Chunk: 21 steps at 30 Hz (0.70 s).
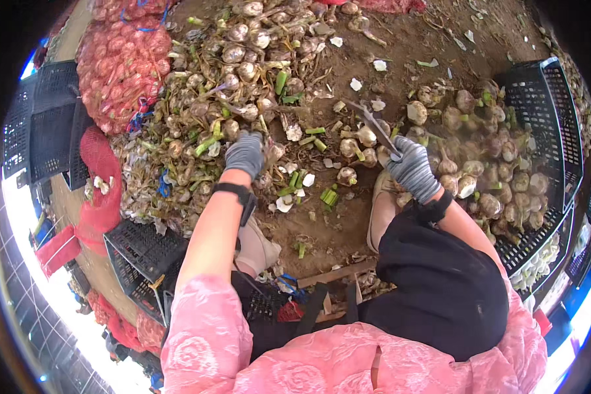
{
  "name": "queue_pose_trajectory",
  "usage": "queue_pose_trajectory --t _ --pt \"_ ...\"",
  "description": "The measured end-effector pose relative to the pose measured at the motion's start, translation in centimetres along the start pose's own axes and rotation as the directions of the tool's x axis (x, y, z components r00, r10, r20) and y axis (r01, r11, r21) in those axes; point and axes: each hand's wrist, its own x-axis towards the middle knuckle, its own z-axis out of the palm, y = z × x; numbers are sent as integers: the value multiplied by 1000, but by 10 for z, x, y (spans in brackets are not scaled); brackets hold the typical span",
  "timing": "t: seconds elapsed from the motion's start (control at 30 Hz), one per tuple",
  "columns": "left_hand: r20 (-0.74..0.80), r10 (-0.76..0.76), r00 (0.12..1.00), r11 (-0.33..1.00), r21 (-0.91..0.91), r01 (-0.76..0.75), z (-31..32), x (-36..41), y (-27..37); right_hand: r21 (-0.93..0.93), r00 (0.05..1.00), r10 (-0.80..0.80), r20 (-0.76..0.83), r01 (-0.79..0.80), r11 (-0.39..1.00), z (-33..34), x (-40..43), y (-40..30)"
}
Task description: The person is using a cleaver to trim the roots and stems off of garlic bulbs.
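My left hand (245, 155), in a grey striped glove, reaches into the near edge of a big heap of garlic (231, 69) with dry stalks and leaves. Its fingers are mostly hidden, and a garlic bulb (275, 151) lies right by them; whether they grip it I cannot tell. In my gloved right hand (411, 163) is a long-bladed metal cutting tool (372, 120), its blade pointing up and to the left. Several trimmed garlic bulbs (366, 136) lie on the dirt just beyond that hand. Cut green stem pieces (330, 197) are scattered between my feet.
A second pile of garlic (502, 162) spreads on the right against a black plastic crate (546, 113). At the left stand a full red mesh sack (123, 74), stacked black crates (42, 123) and another crate (145, 251). White garlic skins (380, 65) litter the dirt floor (344, 236).
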Motion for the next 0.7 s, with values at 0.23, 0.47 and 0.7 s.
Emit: queue_pose_trajectory --t 0.23,0.47,0.7 --pt "34 39 999 -157 -987 39 -21 -19 86 -292 944 -228 238 294 910 -2 10 -26" --pt "329 58 943 -843 -490 222 18 -30 94 -324 841 -367 397 503 801 6 5 -63" --pt "39 -90 995 -648 -761 -29 13 -57 123 -344 828 -390 403 532 774 14 3 -63"
